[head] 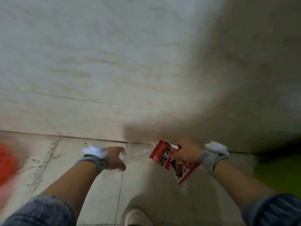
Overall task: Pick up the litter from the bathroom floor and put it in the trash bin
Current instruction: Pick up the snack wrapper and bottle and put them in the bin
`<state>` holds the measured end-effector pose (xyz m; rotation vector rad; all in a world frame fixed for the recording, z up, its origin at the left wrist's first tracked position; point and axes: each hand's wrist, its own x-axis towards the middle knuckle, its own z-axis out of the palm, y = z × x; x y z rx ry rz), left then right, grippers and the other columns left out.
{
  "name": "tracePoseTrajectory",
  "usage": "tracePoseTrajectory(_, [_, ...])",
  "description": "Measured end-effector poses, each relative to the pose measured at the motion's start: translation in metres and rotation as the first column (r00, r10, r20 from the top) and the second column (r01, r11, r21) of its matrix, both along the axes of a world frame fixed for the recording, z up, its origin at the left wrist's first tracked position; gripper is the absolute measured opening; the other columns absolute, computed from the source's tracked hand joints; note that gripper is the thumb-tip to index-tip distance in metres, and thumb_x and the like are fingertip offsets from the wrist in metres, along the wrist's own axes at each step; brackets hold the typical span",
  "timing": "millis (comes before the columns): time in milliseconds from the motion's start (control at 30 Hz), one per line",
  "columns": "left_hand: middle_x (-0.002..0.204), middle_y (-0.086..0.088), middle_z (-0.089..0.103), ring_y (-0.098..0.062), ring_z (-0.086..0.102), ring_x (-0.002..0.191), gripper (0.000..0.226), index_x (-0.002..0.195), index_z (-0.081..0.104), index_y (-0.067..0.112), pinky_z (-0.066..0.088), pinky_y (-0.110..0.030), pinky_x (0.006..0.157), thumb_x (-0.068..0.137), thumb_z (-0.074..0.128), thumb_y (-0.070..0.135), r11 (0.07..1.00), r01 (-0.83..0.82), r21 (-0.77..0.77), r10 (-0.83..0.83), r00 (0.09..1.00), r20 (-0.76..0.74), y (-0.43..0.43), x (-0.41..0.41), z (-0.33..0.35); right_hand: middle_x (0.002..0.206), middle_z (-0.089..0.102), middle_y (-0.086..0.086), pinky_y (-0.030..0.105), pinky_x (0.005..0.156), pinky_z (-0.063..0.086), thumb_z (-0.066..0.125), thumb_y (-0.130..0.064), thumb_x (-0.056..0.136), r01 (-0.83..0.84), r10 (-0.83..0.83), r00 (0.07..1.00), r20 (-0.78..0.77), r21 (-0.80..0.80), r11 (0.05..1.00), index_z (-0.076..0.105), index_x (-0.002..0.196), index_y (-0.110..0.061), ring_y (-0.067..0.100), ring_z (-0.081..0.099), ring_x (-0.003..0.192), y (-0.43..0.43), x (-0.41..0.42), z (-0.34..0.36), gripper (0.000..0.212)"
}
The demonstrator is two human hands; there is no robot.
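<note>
My right hand (187,154) grips a red snack wrapper (164,158) with black and white print, held above the pale tiled floor (91,173). My left hand (116,158) hangs lower left of it with fingers curled; a small pale scrap seems to sit at its fingertips, but motion blur hides whether anything is held. Both wrists wear grey bands with white devices. No trash bin is clearly visible.
A marbled wall (114,62) rises straight ahead and meets the floor at a dark seam. A blurred red-orange thing (6,162) lies at the far left edge, a green patch (280,175) at the right. My white shoe (136,217) shows at the bottom.
</note>
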<state>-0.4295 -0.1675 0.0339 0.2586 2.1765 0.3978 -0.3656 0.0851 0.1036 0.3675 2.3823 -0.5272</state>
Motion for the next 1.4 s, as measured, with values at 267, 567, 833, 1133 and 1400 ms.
tracePoseTrajectory(267, [0.125, -0.011, 0.059, -0.028, 0.06, 0.108, 0.071, 0.134, 0.042, 0.02, 0.042, -0.025, 0.073, 0.073, 0.072, 0.039, 0.925, 0.272, 0.266, -0.211, 0.948, -0.239, 0.218, 0.064, 0.081, 0.092, 0.07, 0.016, 0.03, 0.07, 0.047, 0.061, -0.023, 0.084, 0.398, -0.351, 0.908, -0.228, 0.204, 0.895, 0.068, 0.088, -0.004, 0.029, 0.066, 0.087, 0.155, 0.152, 0.096, 0.021])
tracePoseTrajectory(567, [0.081, -0.002, 0.06, -0.021, 0.058, 0.073, 0.029, 0.094, 0.065, 0.018, 0.039, -0.023, 0.062, 0.07, 0.074, 0.03, 0.785, 0.339, 0.518, -0.266, 0.941, -0.211, 0.392, 0.172, 0.108, 0.073, 0.066, 0.017, 0.029, 0.057, 0.035, 0.052, -0.012, 0.085, 0.813, -0.699, 0.541, -0.467, 0.079, 0.577, 0.051, 0.063, -0.008, 0.024, 0.059, 0.068, 0.277, 0.309, 0.093, 0.023])
tracePoseTrajectory(833, [0.071, 0.002, 0.068, -0.014, 0.062, 0.067, 0.032, 0.078, 0.07, 0.018, 0.05, -0.03, 0.067, 0.046, 0.071, 0.016, 0.56, 0.042, 0.827, -0.269, 0.954, 0.134, 0.498, 0.234, 0.126, 0.073, 0.063, 0.008, 0.031, 0.062, 0.038, 0.056, -0.018, 0.085, 0.872, -0.724, 0.378, -0.577, -0.042, 0.489, 0.059, 0.069, -0.006, 0.022, 0.058, 0.072, 0.331, 0.358, 0.083, 0.02])
tracePoseTrajectory(1133, [0.07, -0.016, 0.052, -0.027, 0.051, 0.072, 0.023, 0.07, 0.06, -0.001, 0.042, -0.042, 0.071, 0.051, 0.068, 0.009, 0.542, -0.059, 0.839, -0.323, 0.906, 0.272, 0.53, 0.27, 0.162, 0.07, 0.066, 0.012, 0.037, 0.064, 0.047, 0.057, -0.02, 0.079, 0.888, -0.719, 0.286, -0.634, -0.106, 0.447, 0.059, 0.068, -0.004, 0.028, 0.061, 0.07, 0.335, 0.372, 0.077, 0.02])
tracePoseTrajectory(1400, [0.078, -0.017, 0.056, -0.029, 0.061, 0.067, 0.008, 0.073, 0.058, 0.008, 0.053, -0.049, 0.078, 0.069, 0.064, 0.002, 0.604, -0.323, 0.729, -0.218, 0.812, 0.541, 0.535, 0.272, 0.17, 0.073, 0.066, 0.024, 0.033, 0.059, 0.042, 0.057, -0.017, 0.08, 0.878, -0.814, 0.152, -0.56, -0.302, 0.371, 0.058, 0.069, 0.005, 0.024, 0.055, 0.061, 0.328, 0.371, 0.086, 0.024])
